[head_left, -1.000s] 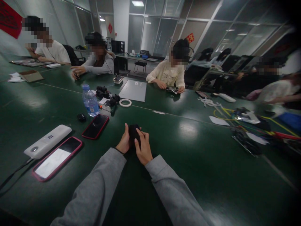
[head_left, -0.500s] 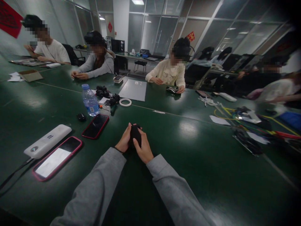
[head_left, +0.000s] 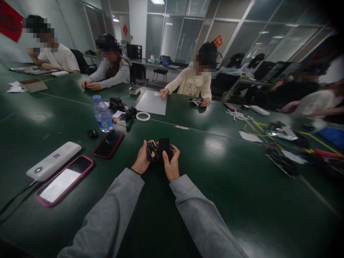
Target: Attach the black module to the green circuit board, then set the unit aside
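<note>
- Your left hand has its fingers closed around a small circuit board, over the green surface.
- Your right hand grips a flat black piece, just right of it.
- A red-edged phone lies farther left.

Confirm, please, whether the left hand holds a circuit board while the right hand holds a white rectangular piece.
The colour is wrong: the head view shows the left hand holding a circuit board while the right hand holds a black rectangular piece.
</note>
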`<action>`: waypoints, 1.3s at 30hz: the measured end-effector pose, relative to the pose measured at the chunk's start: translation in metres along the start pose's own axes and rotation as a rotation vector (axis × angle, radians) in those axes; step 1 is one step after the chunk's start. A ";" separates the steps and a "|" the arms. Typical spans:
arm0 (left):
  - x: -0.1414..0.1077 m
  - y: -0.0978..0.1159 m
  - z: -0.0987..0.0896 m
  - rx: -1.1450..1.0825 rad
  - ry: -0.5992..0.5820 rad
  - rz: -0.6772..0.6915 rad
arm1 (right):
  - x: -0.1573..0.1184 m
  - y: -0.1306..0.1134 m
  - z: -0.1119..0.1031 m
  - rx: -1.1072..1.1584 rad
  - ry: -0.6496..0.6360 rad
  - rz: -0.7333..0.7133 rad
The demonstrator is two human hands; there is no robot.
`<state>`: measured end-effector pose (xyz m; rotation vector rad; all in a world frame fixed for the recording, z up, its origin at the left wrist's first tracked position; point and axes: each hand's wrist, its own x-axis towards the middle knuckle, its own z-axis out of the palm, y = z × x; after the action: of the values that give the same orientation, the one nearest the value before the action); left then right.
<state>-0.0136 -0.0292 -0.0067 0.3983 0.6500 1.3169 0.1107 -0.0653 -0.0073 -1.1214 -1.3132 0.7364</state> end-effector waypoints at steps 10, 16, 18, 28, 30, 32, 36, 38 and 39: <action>-0.004 0.005 0.004 -0.072 0.019 0.013 | 0.001 -0.011 -0.007 -0.178 0.173 -0.143; -0.003 0.008 0.003 -0.102 0.011 -0.053 | 0.010 0.012 -0.011 -0.031 0.096 0.059; -0.002 0.008 0.003 -0.117 0.015 -0.040 | 0.012 0.013 -0.012 0.001 0.055 0.081; -0.004 0.009 0.003 -0.169 -0.029 -0.047 | 0.014 0.016 -0.011 -0.050 -0.012 0.033; -0.005 0.009 0.004 -0.152 -0.046 -0.058 | 0.014 0.019 -0.010 -0.075 0.004 0.048; -0.007 0.009 0.004 -0.122 -0.051 -0.077 | 0.014 0.020 -0.010 -0.142 0.003 0.038; -0.007 0.009 0.004 -0.105 -0.056 -0.107 | 0.009 0.014 -0.012 -0.296 -0.020 -0.020; -0.006 0.010 0.002 -0.140 -0.051 -0.097 | 0.005 0.007 -0.012 -0.379 -0.002 -0.114; -0.005 0.012 0.001 -0.162 -0.049 -0.088 | 0.002 0.002 -0.011 -0.428 0.001 -0.172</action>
<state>-0.0222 -0.0318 0.0025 0.2664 0.5101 1.2621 0.1218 -0.0652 -0.0079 -1.3220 -1.5895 0.3335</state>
